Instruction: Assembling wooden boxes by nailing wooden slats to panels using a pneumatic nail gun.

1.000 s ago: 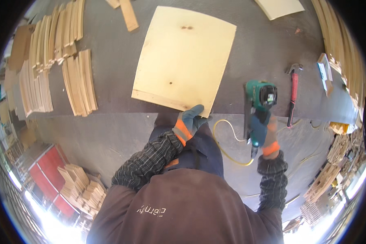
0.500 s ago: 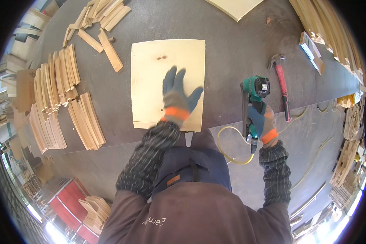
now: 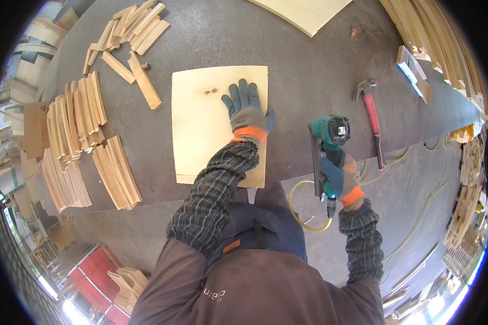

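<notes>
The pale square plywood panel (image 3: 211, 124) looks smooth and matt on the dark, dull bench (image 3: 309, 70). The teal nail gun (image 3: 329, 146) has glossy plastic; the red-handled hammer (image 3: 373, 119) has a metal head. Both knitted cloth gloves look matt.

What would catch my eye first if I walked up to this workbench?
Most likely the pale plywood panel at the centre of the dark bench, with the gloved left hand pressed flat on it. Just right of it, the right hand holds a green nail gun, and stacks of wooden slats crowd the left side.
</notes>
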The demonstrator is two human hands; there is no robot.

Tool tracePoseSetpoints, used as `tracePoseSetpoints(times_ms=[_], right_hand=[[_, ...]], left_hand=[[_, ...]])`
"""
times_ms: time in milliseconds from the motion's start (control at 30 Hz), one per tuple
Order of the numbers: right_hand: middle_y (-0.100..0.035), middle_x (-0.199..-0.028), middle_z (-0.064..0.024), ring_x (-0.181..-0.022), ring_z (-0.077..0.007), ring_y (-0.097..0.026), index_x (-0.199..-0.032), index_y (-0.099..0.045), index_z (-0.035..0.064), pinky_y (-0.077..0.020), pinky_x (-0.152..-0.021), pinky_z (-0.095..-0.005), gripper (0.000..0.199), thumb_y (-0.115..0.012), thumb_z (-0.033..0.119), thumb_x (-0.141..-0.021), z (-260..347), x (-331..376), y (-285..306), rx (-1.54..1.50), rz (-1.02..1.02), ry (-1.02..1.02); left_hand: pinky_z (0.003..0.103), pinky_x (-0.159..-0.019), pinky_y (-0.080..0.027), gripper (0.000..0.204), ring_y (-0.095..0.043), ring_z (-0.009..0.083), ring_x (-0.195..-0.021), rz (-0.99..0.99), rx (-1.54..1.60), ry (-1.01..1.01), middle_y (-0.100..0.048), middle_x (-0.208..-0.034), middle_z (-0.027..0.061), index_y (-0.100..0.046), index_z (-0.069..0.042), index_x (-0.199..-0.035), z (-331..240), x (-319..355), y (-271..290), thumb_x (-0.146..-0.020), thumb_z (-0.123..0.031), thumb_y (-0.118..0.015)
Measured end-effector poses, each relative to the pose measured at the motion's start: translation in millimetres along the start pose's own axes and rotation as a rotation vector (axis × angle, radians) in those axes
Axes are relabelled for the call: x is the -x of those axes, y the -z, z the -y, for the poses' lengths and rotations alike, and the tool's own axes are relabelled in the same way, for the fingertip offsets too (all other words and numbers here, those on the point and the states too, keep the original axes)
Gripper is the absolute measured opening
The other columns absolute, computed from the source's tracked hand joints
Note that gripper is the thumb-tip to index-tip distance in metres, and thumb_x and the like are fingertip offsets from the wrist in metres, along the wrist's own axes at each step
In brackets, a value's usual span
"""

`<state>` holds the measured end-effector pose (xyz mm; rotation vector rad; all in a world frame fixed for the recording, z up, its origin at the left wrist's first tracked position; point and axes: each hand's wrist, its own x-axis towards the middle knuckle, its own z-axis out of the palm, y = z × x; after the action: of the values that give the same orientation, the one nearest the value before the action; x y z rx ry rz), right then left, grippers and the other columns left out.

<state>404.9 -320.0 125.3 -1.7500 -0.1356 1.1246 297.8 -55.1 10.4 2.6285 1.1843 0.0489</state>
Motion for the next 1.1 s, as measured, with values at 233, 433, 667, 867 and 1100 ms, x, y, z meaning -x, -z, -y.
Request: tracePoseSetpoints(times_ms=[233,433,667,867,1100], right_hand=[[-0.07,-0.09,0.0019,-0.077,-0.0084,-0.061,-0.115,-0.071,0.0031,-0.0511,-0.067,-0.0289,0.024,-0.073,0.017,-0.096,20,-15,-11,0.053,0.066,0.02],[-0.07,-0.089,0.0021,-0.08,-0.0075,-0.061,-0.115,-0.072,0.0033,-0.0512,-0.071,-0.0294,0.024,-0.072,0.018,-0.096,44,-24,-25,0.098,0.089,-0.006],[-0.067,-0.085,-0.003,-0.075,-0.0139,-0.063,-0.116,-0.072,0.0047,-0.0519,-0.067,-0.0344,0.027,-0.071,0.021,-0.095,42,-45,-36,0.392,-0.061,0.163],[-0.076,-0.099,-0.0155,-0.094,-0.0352,-0.074,-0.127,-0.071,0.0067,-0.0577,-0.083,-0.0476,0.04,-0.07,0.034,-0.096,-7,-127,14,1.311,-0.321,0.334],[-0.068,-0.131,-0.0259,-0.113,-0.0422,-0.069,-0.152,-0.052,-0.0017,-0.0577,-0.096,-0.0482,0.076,-0.069,0.048,-0.098,-21,-69,-56,1.041,-0.343,0.742]], left_hand=[[0.06,-0.133,-0.01,0.087,-0.021,0.047,-0.162,-0.027,0.06,-0.008,-0.028,-0.175,0.0238,-0.043,0.001,-0.161,0,1,2,-0.092,-0.043,-0.07],[0.059,-0.133,-0.009,0.09,-0.02,0.0456,-0.163,-0.023,0.091,-0.041,-0.028,-0.175,0.0231,-0.042,0.001,-0.162,8,3,3,-0.091,-0.046,-0.071],[0.059,-0.132,-0.013,0.091,-0.027,0.0434,-0.16,0.061,0.128,-0.071,-0.035,-0.172,0.0222,-0.047,-0.005,-0.16,19,-10,38,-0.089,-0.055,-0.075],[0.057,-0.129,-0.021,0.089,-0.039,0.0382,-0.155,0.205,-0.087,-0.152,-0.048,-0.163,0.0196,-0.055,-0.011,-0.155,2,-95,55,-0.086,-0.063,-0.077],[0.051,-0.102,-0.056,0.074,-0.071,0.0396,-0.12,0.533,-0.166,-0.066,-0.073,-0.133,0.0213,-0.072,-0.008,-0.136,-18,-139,63,-0.085,-0.061,-0.077]])
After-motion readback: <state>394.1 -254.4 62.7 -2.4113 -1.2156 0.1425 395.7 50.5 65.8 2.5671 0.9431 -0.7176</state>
